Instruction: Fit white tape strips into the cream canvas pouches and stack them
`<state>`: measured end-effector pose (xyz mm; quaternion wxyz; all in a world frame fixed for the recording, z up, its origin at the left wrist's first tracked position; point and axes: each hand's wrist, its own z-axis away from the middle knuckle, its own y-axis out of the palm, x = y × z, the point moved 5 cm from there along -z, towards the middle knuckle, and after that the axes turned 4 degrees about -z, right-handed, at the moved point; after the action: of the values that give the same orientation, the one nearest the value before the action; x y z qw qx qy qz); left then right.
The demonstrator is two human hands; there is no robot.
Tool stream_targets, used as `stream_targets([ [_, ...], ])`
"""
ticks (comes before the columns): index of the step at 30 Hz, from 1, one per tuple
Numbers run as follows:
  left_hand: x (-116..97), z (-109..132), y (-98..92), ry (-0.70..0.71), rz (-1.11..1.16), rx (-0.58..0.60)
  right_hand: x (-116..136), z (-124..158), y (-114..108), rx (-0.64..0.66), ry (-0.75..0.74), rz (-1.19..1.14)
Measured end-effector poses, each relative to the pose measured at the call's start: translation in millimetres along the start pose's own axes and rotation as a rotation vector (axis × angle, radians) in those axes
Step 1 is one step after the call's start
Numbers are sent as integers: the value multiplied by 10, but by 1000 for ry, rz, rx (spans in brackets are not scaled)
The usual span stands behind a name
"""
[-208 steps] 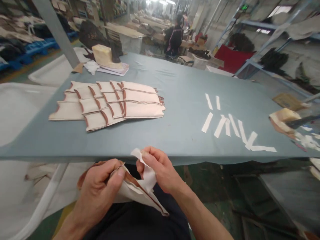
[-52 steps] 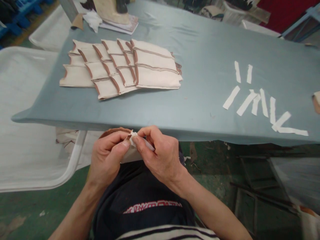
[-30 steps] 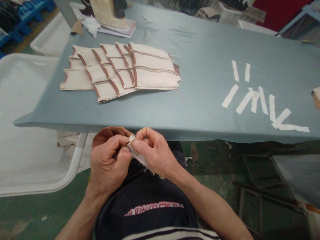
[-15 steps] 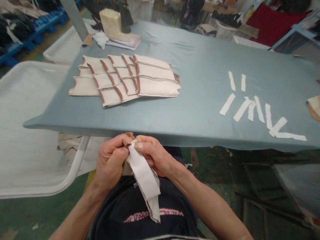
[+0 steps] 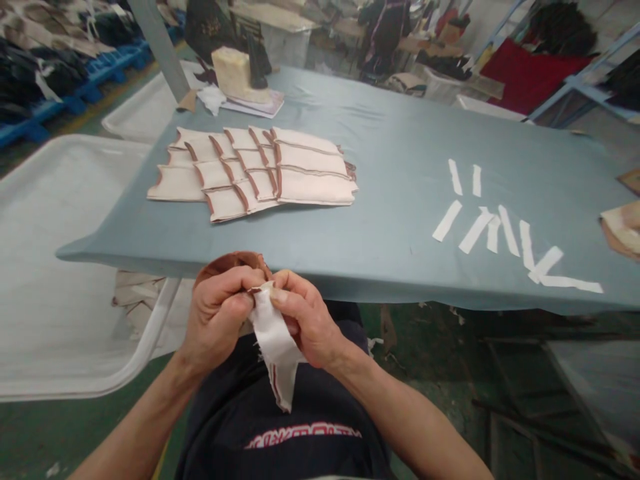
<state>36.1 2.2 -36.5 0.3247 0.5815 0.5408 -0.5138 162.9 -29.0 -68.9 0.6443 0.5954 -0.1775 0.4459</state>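
Between my two hands, just off the table's front edge, is a cream fabric piece with brown backing. A white strip hangs from its top edge over my lap. My left hand is closed on the piece, thumb and fingers pinching near the strip's upper end. Opposite it, my right hand pinches the strip and the fabric edge together with thumb and forefinger. Part of the fabric piece is hidden behind my fingers. Overlapping cream pieces with brown edges lie in rows on the table beyond my hands.
The table has a blue-grey cover. Several loose white strips lie at its right. A yellowish block sits on papers at the back left. White plastic tubs stand left of the table. More fabric pieces lie at the right edge.
The brown part of the piece has come up into view above my left hand. The hanging end has swung left and looks shorter. Both hands keep their pinch.
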Motion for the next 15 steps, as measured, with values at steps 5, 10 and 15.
stream_targets([
  [5,-41,-106,-9,-81,37,146,165,-48,-264,-122,-147,231],
  [10,-248,-180,-14,-103,12,318,813,147,-325,-185,-594,604],
  [15,-447,-230,-15,26,-106,393,1084,210,84,237,-684,1009],
])
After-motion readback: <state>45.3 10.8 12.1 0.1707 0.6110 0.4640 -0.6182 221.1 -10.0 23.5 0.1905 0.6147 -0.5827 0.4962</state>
